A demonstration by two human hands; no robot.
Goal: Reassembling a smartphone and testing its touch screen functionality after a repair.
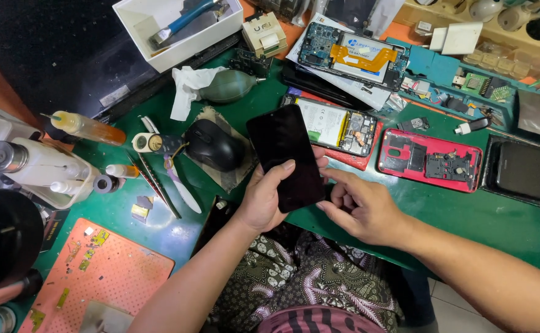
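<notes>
With the left hand (264,200) clamped around the black phone (285,157) held above the green bench (467,216), keep that grip steady while the right hand's (359,209) loosely curled, empty fingers (338,185) work its lower edge.

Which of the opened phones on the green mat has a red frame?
The red-framed phone, lying to the right of the person's hands. The opened phone with the white battery and the one with the orange flex cable both have dark frames.

Single head-worn view, steeply downward and close over the green workbench (467,216).
</notes>
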